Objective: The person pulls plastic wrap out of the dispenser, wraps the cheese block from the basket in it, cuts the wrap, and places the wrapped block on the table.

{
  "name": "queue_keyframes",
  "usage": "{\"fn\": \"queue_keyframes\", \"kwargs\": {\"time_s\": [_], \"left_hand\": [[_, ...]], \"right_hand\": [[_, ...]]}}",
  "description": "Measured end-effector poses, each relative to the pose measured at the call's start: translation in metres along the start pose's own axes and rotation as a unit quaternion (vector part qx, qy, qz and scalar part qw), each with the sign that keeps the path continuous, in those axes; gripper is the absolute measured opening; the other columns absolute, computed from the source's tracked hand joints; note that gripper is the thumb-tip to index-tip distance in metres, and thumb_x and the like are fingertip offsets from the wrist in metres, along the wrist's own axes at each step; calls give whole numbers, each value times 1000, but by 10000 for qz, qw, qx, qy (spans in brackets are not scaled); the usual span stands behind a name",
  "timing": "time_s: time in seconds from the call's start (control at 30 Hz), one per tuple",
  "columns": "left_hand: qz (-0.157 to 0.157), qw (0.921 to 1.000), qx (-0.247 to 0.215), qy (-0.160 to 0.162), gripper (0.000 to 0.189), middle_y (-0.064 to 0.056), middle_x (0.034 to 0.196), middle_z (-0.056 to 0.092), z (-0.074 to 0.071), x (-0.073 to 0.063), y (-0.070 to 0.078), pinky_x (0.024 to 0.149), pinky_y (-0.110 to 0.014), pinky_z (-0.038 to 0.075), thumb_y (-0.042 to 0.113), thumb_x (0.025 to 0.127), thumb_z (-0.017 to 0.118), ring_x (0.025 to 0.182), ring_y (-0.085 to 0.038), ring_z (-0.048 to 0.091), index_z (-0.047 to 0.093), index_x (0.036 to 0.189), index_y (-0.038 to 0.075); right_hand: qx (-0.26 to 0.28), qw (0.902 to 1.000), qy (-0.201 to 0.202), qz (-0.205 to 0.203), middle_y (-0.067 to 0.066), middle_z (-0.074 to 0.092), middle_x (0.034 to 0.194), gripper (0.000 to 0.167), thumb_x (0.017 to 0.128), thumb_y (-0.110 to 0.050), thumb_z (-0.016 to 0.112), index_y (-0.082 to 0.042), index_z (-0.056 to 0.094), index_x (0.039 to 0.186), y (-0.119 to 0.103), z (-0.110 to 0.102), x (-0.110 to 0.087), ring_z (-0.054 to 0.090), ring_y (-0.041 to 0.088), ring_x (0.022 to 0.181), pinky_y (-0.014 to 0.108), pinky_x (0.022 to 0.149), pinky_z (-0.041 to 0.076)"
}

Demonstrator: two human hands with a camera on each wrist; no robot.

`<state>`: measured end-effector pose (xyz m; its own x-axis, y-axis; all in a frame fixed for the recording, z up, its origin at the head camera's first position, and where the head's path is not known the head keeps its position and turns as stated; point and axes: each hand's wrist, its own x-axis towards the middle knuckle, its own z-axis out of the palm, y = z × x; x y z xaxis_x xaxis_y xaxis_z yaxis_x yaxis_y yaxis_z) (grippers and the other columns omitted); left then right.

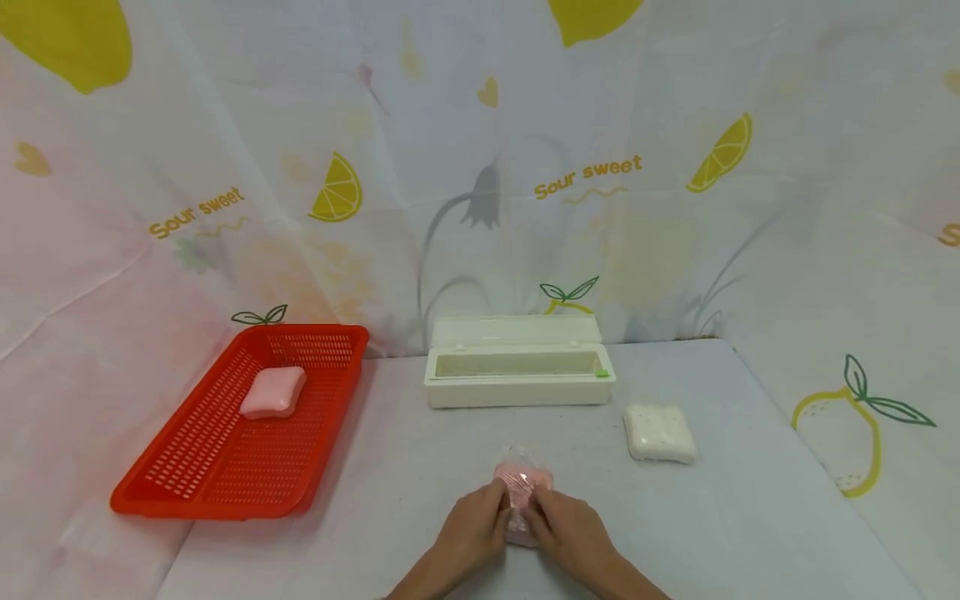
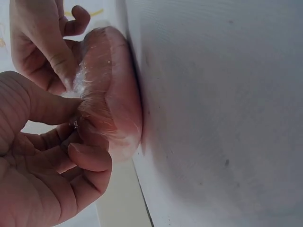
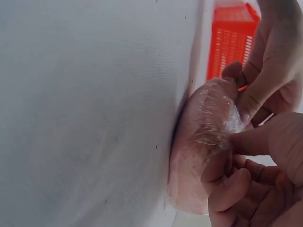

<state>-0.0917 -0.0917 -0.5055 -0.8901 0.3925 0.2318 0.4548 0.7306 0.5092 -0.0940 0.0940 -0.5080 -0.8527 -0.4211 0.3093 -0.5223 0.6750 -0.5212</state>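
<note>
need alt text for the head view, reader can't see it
A left hand and right hand pinch clear plastic wrap around a pink block on a pale table. A red basket holding another pink block sits at left, an open white box behind, and a white block at right.

The table has a pale, matte surface with small dark specks. A creased white cloth rises behind the table, printed with lemon slices, hearts, a grey flower and "Sour sweet" lettering. Left of the table, the cloth shows pink tinting; right of it, an outlined lemon. Lighting is soft.
</note>
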Motion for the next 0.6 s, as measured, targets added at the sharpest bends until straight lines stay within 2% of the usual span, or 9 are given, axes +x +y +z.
{"fn": "queue_keyframes", "kwargs": {"time_s": [0.17, 0.37, 0.47, 0.6], "left_hand": [[-487, 9987, -149, -19, 22, 6, 80, 39, 0, 3, 2, 50, -21, 35, 5, 87, 68, 59, -4, 37, 49, 92, 13], [-1113, 9931, -277, -228, 27, 3, 76, 38, 0, 4, 2, 51, -25, 32, 7, 84, 72, 60, -9, 36, 46, 85, 13], [-1242, 9904, -437, -429, 27, 3, 76, 39, 0, 6, -1, 51, -26, 32, 8, 87, 71, 60, -10, 36, 44, 85, 13], [-1242, 9894, -489, -576, 24, 3, 76, 41, 2, 12, -5, 52, -27, 33, 9, 89, 70, 62, -10, 38, 46, 88, 13]], "right_hand": [[-19, 9991, -258, 337, -17, 39, 58, 25, 86, -17, 73, -19, 50, 77, 3, 0, 6, 33, -2, 50, 19, 45, 30], [261, 9959, -682, 532, -16, 41, 59, 27, 85, -16, 73, -20, 49, 74, 6, -2, 12, 34, -1, 51, 21, 46, 30], [466, 9938, -837, 567, -16, 42, 59, 27, 85, -15, 72, -20, 49, 73, 8, -1, 14, 35, -1, 51, 20, 46, 30], [592, 9935, -839, 492, -16, 42, 60, 26, 85, -13, 72, -19, 50, 73, 12, 1, 17, 36, -1, 52, 21, 46, 32]]}}
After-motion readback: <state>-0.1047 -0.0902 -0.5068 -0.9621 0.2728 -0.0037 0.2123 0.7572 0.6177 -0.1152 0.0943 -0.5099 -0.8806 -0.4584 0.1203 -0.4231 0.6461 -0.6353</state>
